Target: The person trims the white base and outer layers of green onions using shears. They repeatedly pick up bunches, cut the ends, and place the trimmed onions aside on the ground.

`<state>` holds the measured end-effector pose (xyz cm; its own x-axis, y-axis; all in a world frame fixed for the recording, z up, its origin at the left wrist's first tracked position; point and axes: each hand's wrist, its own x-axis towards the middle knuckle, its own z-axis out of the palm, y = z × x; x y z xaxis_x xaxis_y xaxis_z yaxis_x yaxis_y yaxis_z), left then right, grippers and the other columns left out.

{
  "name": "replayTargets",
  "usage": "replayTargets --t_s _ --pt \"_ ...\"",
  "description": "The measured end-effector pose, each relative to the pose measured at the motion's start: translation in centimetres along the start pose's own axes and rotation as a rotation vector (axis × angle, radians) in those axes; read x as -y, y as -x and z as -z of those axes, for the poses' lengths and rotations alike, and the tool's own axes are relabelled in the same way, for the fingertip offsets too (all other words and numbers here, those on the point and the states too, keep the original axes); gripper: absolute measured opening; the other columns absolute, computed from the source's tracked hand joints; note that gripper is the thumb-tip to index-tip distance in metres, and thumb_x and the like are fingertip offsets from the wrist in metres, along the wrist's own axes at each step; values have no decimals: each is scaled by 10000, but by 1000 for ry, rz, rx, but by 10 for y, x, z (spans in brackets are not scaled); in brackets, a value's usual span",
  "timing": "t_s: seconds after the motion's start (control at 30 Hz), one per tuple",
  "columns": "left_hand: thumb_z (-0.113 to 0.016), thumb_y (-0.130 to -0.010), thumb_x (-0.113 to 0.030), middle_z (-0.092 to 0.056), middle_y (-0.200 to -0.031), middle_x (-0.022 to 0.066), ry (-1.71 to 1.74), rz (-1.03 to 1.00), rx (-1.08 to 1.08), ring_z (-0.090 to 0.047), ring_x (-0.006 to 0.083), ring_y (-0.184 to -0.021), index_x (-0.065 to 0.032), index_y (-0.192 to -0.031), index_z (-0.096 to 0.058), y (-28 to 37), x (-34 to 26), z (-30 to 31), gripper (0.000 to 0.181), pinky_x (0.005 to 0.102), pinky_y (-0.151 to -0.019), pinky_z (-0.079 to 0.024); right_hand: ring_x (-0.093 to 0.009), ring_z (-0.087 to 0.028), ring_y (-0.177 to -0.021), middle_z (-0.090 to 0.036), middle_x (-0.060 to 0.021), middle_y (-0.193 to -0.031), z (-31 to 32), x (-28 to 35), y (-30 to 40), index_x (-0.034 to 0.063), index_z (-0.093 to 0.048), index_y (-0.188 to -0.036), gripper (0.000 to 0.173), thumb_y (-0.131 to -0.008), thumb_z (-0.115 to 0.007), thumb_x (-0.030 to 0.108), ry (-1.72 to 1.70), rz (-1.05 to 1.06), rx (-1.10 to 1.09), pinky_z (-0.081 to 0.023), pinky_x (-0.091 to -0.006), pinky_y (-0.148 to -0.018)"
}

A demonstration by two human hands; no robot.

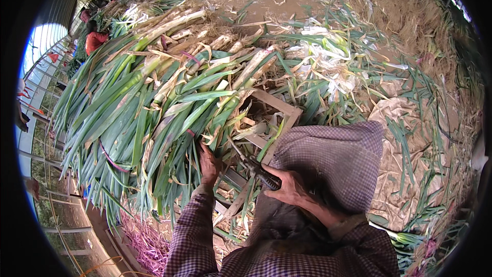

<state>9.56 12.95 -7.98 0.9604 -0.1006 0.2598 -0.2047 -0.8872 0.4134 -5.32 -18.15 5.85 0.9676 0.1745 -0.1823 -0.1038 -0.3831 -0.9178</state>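
A large heap of long green onions (pixel 153 123) lies in front of me to the left, with pale stems and roots at the far end and green leaves towards me. My left hand (pixel 209 163) reaches in against the leaves at the heap's near right side; its fingertips are partly hidden, so its grip is unclear. In my right hand (pixel 286 184) is an air blow gun (pixel 265 177) with a black grip. Its thin metal nozzle points up and left, beside the onion stems. Purple ties (pixel 111 157) show among the leaves.
A wooden frame (pixel 282 127) stands beside my knee, partly under the heap. Peeled skins and leaf scraps (pixel 326 61) litter the ground to the right, near a tan cloth (pixel 399 154). Purple strips (pixel 148 234) lie lower left. Another person in red (pixel 95 41) is at far left.
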Motion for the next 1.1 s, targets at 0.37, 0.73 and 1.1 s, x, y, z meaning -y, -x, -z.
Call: replayTargets --t_s 0.37,0.73,1.1 --pt "-876 -713 -333 -714 -935 246 -249 7 287 -689 455 -859 32 -1319 -523 -34 -11 40 791 530 -728 -546 -231 -732 -921 -739 -201 -1142 3 -20 11 62 -568 -1456 814 -704 -845 205 -208 177 -120 -554 -335 -881" --pt "-889 -673 -25 -762 -1016 99 960 672 839 -727 223 -962 32 -1255 -584 39 -32 90 660 373 -995 -526 -280 -702 -1116 -708 -210 -1248 41 -19 28 56 -563 -1458 803 -715 -829 202 -139 59 -128 -520 -354 -999" --pt "-846 -742 -101 -741 -1135 163 334 428 366 -717 301 -969 -6 -1330 -613 27 50 88 639 372 -925 -542 -385 -710 -1032 -714 -235 -1174 45 -6 34 109 -596 -1435 775 -698 -807 216 85 -17 -117 -548 -422 -909"
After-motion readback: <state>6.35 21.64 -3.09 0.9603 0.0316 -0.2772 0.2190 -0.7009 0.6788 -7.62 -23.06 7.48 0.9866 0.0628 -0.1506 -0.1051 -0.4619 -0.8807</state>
